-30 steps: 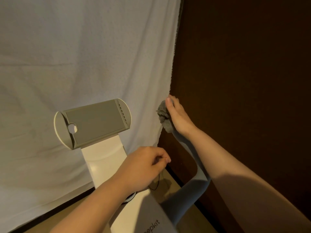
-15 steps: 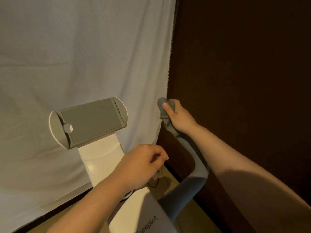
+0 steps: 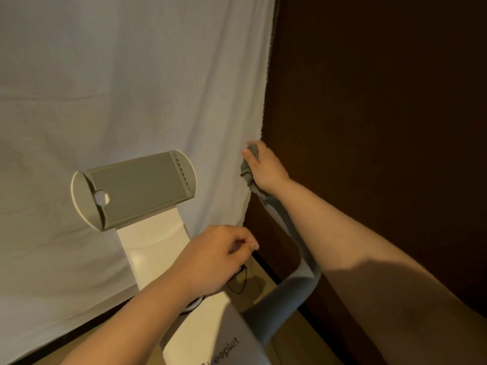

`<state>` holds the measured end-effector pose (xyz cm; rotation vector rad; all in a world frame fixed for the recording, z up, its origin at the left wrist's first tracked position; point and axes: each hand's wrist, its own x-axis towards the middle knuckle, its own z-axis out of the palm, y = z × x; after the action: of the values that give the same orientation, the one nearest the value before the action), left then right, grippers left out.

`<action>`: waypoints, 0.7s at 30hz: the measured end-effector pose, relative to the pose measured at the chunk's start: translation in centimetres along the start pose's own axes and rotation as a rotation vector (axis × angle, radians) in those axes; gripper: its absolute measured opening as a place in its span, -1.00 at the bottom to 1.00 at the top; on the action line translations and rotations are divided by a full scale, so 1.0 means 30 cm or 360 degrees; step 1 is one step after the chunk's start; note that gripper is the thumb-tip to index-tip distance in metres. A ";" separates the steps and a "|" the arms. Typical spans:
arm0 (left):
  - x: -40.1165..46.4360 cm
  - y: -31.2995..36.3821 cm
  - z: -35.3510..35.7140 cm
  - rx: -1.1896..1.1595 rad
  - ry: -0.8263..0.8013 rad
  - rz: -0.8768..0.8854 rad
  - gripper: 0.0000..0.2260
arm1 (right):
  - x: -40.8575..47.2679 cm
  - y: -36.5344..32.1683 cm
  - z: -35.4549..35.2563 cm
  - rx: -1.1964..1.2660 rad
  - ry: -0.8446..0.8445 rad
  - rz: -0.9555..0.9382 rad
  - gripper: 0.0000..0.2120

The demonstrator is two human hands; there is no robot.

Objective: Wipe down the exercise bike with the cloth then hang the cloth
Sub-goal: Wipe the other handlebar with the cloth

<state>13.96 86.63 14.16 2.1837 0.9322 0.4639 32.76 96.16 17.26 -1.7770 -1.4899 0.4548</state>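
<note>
We held the grey cloth (image 3: 247, 172) bunched in our right hand (image 3: 266, 169), fingers curled round it on the upper end of the exercise bike's (image 3: 158, 248) grey handlebar (image 3: 287, 293), beside the white sheet's (image 3: 131, 88) edge. Our left hand (image 3: 213, 259) hovered over the white column, fingers curled in, thumb meeting fingertips, holding nothing we could see.
</note>
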 end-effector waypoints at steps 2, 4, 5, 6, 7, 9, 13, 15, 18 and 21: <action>-0.002 -0.001 0.002 -0.0025 0.0011 -0.0001 -0.85 | -0.028 0.035 0.014 0.0040 0.0060 -0.0039 -0.62; -0.003 0.002 0.004 -0.0032 0.0005 0.0012 -0.85 | -0.059 0.072 -0.002 -0.0032 0.0032 -0.0030 -0.57; -0.003 0.002 0.003 -0.0026 -0.0003 0.0015 -0.85 | -0.053 0.069 -0.012 -0.0113 0.0000 -0.0028 -0.56; -0.001 0.003 0.001 -0.0018 -0.0010 0.0018 -0.84 | -0.028 0.054 -0.018 -0.0215 -0.0026 -0.0041 -0.57; 0.000 0.004 -0.001 -0.0010 -0.0014 0.0018 -0.84 | 0.002 0.034 -0.020 -0.0320 -0.0040 -0.0081 -0.58; -0.002 0.008 -0.001 -0.0017 -0.0013 0.0010 -0.84 | 0.053 0.001 -0.008 -0.0429 -0.0105 -0.0178 -0.61; -0.003 0.007 -0.003 -0.0062 -0.0007 -0.0007 -0.84 | 0.105 0.011 -0.019 0.0208 -0.0290 0.0007 -0.68; -0.001 0.003 -0.001 -0.0064 -0.0008 -0.0013 -0.84 | 0.091 0.005 -0.026 0.0739 -0.0283 0.0300 -0.63; -0.001 0.001 -0.001 -0.0066 0.0008 -0.0006 -0.85 | 0.026 0.021 0.051 0.0086 0.0152 0.0269 -0.62; 0.009 0.002 0.006 -0.0003 -0.0001 0.0014 -0.84 | -0.013 0.013 0.089 -0.0622 0.0382 -0.0098 -0.70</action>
<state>14.26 86.72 14.09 2.1870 0.9220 0.4677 31.08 96.63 15.18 -1.9923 -1.5277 -0.0897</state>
